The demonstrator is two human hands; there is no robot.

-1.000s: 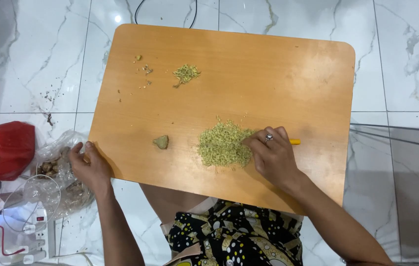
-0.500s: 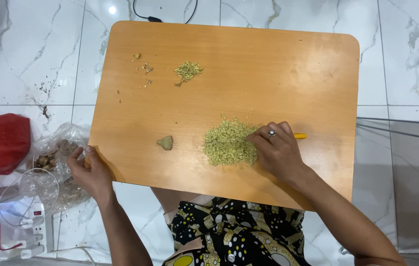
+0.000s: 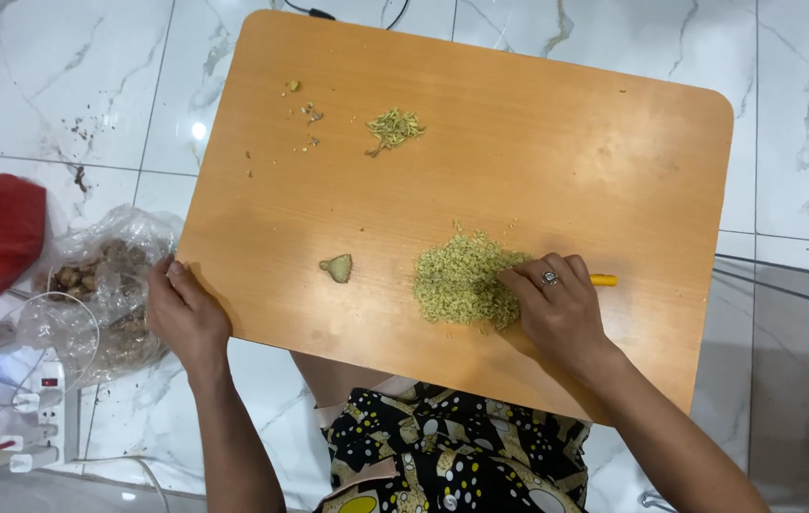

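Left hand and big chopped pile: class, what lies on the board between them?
In the head view, one small greenish chunk lies between the left hand and the chopped pile; otherwise bare board.

1 head camera looks steeply down, near, onto the wooden board [image 3: 537, 152].

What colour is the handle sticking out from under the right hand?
Yellow-orange. The handle pokes out beside the right hand, clearest in the head view.
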